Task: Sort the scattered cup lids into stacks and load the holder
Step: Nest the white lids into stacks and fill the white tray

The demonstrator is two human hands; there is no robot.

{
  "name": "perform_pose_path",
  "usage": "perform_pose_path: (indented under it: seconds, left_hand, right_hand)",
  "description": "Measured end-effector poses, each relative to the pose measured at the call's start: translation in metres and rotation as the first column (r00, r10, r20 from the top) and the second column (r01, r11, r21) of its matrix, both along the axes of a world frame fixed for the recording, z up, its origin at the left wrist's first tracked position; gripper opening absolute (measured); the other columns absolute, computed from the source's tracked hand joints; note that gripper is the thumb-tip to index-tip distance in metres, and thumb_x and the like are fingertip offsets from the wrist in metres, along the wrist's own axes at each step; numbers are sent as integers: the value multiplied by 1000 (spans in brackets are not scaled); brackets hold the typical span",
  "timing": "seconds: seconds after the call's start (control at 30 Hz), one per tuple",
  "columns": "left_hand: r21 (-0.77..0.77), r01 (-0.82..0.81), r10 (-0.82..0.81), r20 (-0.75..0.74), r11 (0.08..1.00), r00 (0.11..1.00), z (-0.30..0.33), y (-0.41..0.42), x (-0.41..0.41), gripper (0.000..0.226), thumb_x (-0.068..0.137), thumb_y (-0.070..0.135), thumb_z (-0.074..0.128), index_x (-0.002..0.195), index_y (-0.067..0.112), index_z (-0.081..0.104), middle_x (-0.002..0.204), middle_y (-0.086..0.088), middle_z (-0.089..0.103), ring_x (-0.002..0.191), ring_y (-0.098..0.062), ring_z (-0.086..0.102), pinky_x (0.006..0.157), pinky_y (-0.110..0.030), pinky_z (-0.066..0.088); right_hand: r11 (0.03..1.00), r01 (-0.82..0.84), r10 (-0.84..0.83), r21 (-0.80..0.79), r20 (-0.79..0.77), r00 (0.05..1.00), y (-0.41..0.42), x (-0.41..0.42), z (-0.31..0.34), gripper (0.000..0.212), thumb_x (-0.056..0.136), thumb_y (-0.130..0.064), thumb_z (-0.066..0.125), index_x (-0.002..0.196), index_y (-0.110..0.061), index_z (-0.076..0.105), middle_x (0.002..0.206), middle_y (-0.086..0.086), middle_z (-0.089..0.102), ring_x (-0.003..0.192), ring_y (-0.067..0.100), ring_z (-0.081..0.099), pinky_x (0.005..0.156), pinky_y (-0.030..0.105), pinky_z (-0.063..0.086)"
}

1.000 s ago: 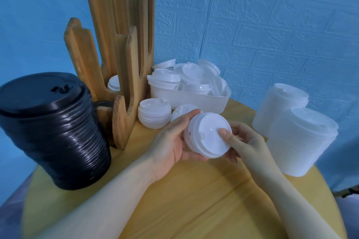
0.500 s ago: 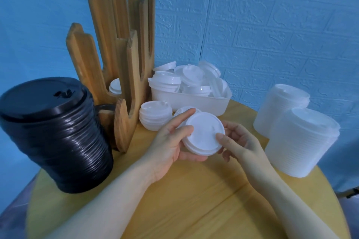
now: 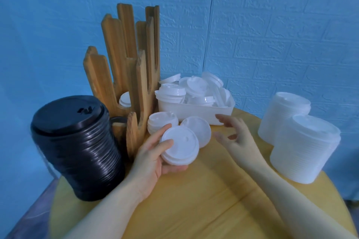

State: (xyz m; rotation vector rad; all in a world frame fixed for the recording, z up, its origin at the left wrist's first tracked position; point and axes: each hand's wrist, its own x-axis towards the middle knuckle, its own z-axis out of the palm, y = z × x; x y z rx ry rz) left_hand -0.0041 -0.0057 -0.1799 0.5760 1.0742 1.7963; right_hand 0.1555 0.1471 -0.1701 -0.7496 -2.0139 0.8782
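Head view: the left hand (image 3: pixel 153 158) is gripping a small stack of white lids (image 3: pixel 179 146), thumb lying across the top.

The right hand (image 3: pixel 236 135), blurred, is hovering just right of that stack with fingers loosely spread, holding nothing. Just beyond the left hand's fingertips a short lid pile (image 3: pixel 162 123) and a loose lid (image 3: pixel 198 129) are sitting on the round table (image 3: pixel 194 200). The wooden holder (image 3: pixel 128 75) is standing beyond and left of it, a white tub (image 3: pixel 196 110) of lids farther back.
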Motion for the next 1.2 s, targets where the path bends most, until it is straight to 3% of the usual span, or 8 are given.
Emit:
perform_pose_path:
  seconds: [0.1,0.23,0.37,0.57,0.67,0.8,1.0,1.2]
  left_hand:
    - [-12,-71,71,4,997,997,2,1,3,42,93,2,56,127,25,63,131,-11,62,98,-33,70,57,-45,60]
    - [-16,-95,95,-4,995,995,4,1,5,39,93,0,56,120,27,66,129,-12,63,96,-35,70,58,-46,61]
    - [-31,-104,104,7,994,995,6,3,5,39,93,-1,57,119,25,68,127,-13,63,93,-35,70,55,-46,60]
    - [-30,-125,125,10,992,992,6,7,2,38,93,2,56,120,25,69,123,-14,66,80,-29,74,51,-42,59]
    - [-28,-140,140,7,990,990,6,10,1,36,93,3,55,119,25,68,123,-14,67,78,-28,74,51,-40,58]
    - [-40,-98,97,-6,994,995,8,12,2,34,88,22,63,122,26,67,123,-11,67,86,-29,74,52,-41,58]
    - [-34,2,-5,-105,999,995,7,11,4,51,72,41,70,121,29,68,123,-6,69,97,-29,73,57,-41,60]
    - [-24,24,-26,-83,999,996,5,11,3,45,77,30,71,121,28,70,124,-7,68,99,-31,72,59,-43,61]
  right_hand:
    - [994,-90,74,62,226,971,8,-13,-3,65,79,-33,75,137,-37,44,139,-8,43,133,18,32,111,40,29]
    - [965,-149,31,214,472,881,8,-25,-19,81,76,-55,65,146,-45,26,153,-19,19,141,7,14,102,26,13]
    - [944,-69,-68,323,395,916,14,-24,-26,88,66,-75,44,145,-40,33,134,-30,26,134,4,22,96,23,14]
    - [984,-37,18,174,105,994,24,-1,-19,69,68,-47,75,129,-46,44,132,-26,43,129,6,38,109,37,28]
    - [993,-96,96,74,-4,995,26,7,-11,73,62,-57,69,130,-42,49,133,-17,51,125,4,45,99,17,35]
    - [950,-311,309,15,70,949,16,8,-3,83,63,-49,75,139,-41,43,135,-26,50,128,1,43,98,12,34]
    - [859,-512,494,9,245,834,-3,3,0,89,78,-22,73,148,-46,24,152,-27,29,145,7,22,117,34,23]
    - [882,-469,471,-51,151,869,-15,-3,2,84,75,-37,79,145,-39,34,150,-22,31,141,-6,23,112,11,21]
